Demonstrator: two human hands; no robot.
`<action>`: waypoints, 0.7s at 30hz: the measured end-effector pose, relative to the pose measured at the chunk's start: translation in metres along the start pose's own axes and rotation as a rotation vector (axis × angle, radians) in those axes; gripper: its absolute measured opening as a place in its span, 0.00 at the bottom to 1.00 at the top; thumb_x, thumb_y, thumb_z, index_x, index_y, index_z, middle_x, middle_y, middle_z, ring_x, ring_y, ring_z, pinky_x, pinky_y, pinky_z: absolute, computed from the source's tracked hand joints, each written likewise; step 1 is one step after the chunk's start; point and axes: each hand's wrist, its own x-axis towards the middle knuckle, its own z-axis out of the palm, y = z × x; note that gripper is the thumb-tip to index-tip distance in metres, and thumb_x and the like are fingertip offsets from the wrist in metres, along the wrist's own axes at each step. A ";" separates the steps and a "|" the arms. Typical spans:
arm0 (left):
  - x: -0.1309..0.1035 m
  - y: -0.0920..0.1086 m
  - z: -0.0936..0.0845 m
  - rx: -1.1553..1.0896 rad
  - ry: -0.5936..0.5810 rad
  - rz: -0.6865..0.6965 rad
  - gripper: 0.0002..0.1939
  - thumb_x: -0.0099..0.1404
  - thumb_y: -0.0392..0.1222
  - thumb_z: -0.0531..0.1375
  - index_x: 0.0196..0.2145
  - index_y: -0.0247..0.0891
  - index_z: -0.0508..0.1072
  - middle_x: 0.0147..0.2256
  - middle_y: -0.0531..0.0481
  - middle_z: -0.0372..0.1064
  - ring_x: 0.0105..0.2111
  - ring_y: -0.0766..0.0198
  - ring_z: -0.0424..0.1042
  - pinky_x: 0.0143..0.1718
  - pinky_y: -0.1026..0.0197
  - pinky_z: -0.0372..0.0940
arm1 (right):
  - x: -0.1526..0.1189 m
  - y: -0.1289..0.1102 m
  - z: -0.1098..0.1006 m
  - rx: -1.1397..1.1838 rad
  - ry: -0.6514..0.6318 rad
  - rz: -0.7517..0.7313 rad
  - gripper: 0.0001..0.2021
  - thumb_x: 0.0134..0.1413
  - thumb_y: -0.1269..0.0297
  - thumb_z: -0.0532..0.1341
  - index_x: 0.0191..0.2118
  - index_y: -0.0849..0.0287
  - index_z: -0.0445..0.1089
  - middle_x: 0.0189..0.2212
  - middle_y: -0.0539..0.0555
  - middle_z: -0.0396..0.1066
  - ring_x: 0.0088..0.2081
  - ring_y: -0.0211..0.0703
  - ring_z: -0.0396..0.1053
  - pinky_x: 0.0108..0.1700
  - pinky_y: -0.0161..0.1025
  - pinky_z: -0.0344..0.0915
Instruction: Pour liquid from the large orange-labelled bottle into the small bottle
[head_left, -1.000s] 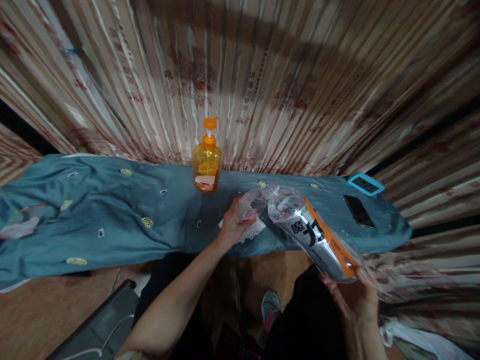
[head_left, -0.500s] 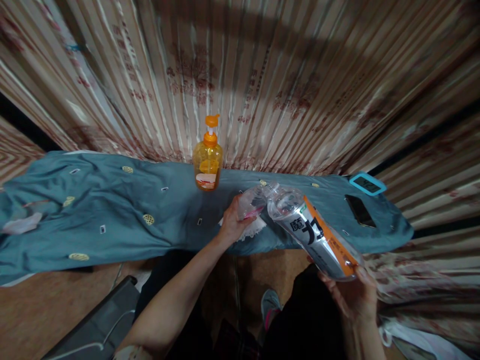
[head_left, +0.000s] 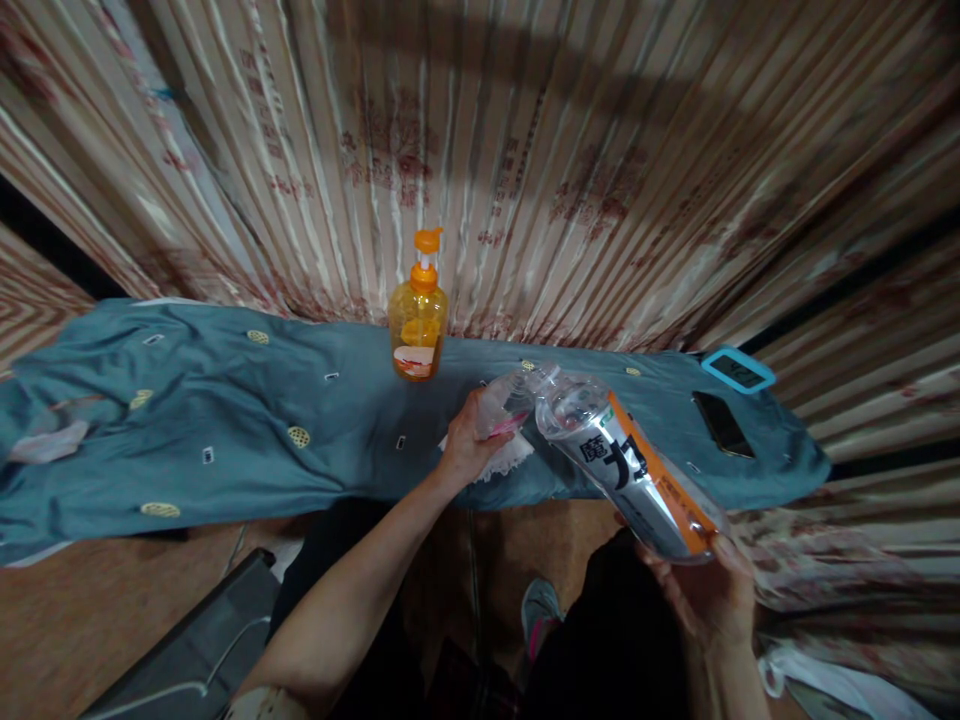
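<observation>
My left hand [head_left: 466, 445] is closed round a small clear plastic bottle [head_left: 501, 402] with a pink mark on it. My right hand [head_left: 709, 590] grips the base of a large clear bottle [head_left: 626, 465] with a silver and orange label. The large bottle is tilted, its neck pointing up and left. The mouths of the two bottles meet, or nearly so, above the cloth. Beneath my left hand lies a white lacy piece [head_left: 506, 462]. An orange pump bottle [head_left: 418, 325] stands upright behind, to the left of the small bottle.
A teal patterned cloth [head_left: 240, 420] covers the long narrow surface. On its right end are a black phone [head_left: 721, 423] and a blue-framed clock [head_left: 738, 370]. A pale crumpled item [head_left: 49, 443] lies at the far left. Patterned curtains [head_left: 480, 180] hang behind.
The view has shifted very slightly. Both hands and the two bottles they hold stay in nearly the same positions.
</observation>
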 end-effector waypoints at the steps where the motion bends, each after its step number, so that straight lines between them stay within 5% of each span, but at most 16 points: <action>1: 0.000 0.000 0.000 0.001 0.000 -0.001 0.32 0.52 0.38 0.68 0.52 0.38 0.62 0.47 0.46 0.70 0.47 0.55 0.71 0.50 0.52 0.66 | 0.000 0.000 0.000 0.006 0.000 0.005 0.32 0.27 0.53 0.72 0.46 0.51 0.73 0.35 0.49 0.78 0.19 0.38 0.65 0.20 0.38 0.69; 21: 0.000 -0.005 0.001 -0.005 0.002 0.034 0.32 0.51 0.39 0.68 0.52 0.38 0.62 0.46 0.46 0.71 0.45 0.55 0.71 0.49 0.52 0.66 | 0.002 0.003 -0.005 -0.032 0.009 -0.001 0.34 0.27 0.52 0.71 0.47 0.56 0.73 0.32 0.53 0.77 0.25 0.45 0.70 0.19 0.36 0.66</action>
